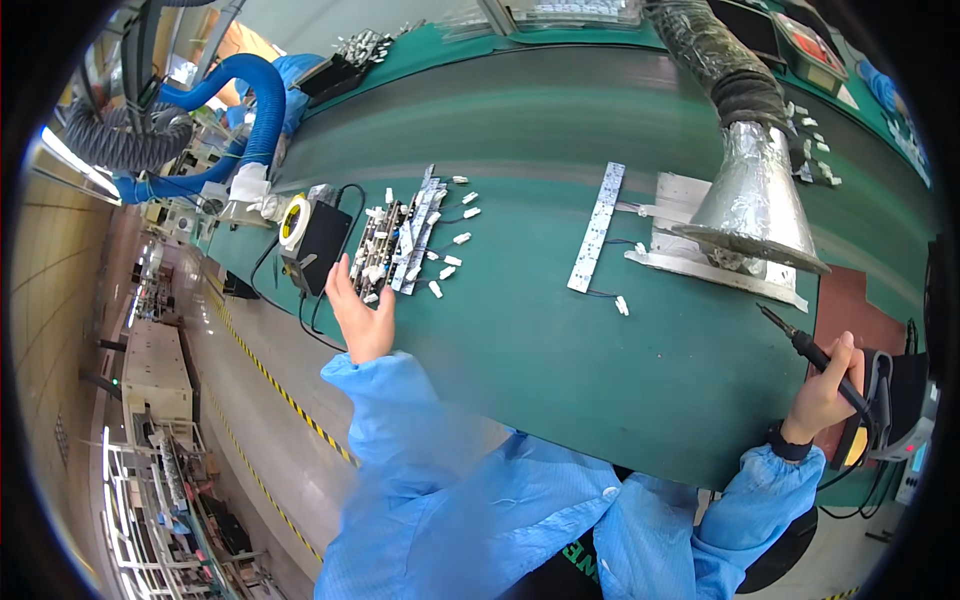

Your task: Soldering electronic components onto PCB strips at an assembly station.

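My right hand [822, 400] is wrapped round a soldering iron [808, 348], whose tip points up and left over the green mat. At the left, my left hand [362, 318] reaches out with its fingers apart, beside the near end of a pile of narrow circuit board strips [378, 246]; it holds nothing that I can see. White connectors [461, 238] on short wires stick out from the pile's right side. A single long LED board strip [597, 228] lies mid-mat, its wired connector [622, 305] at the near end. Right of it sits a pale metal fixture [680, 200].
A foil-covered fume hood [757, 205] hangs over the fixture. A black box with a round yellow-rimmed part [318, 240] stands left of the pile, cables trailing. At far right are a soldering station [900, 400] and a reddish mat [845, 300]. Co-workers' blue sleeves [290, 75] show beyond.
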`<action>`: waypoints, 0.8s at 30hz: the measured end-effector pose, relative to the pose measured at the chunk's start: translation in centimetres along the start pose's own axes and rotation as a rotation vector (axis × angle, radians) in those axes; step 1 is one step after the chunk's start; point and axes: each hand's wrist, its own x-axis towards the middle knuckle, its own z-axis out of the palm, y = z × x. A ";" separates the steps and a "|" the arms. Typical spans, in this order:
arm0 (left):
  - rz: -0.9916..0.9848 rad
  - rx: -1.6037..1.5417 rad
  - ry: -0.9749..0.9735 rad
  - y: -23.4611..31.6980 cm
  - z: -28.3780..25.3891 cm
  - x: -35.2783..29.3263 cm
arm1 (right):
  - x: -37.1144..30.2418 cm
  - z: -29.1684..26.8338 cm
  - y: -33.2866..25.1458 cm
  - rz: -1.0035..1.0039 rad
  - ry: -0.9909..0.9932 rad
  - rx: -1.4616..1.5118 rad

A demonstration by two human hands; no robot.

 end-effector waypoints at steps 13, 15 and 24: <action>-0.144 -0.271 -0.633 -12.7 0.3 4.6 | 0.1 0.4 -0.2 0.020 -0.002 0.001; -0.187 -0.439 -0.682 -13.5 -0.2 5.2 | 0.1 0.4 -0.3 0.061 -0.003 -0.022; -0.352 -0.549 -0.605 -14.1 0.9 6.3 | 0.2 0.4 0.0 0.095 0.003 0.083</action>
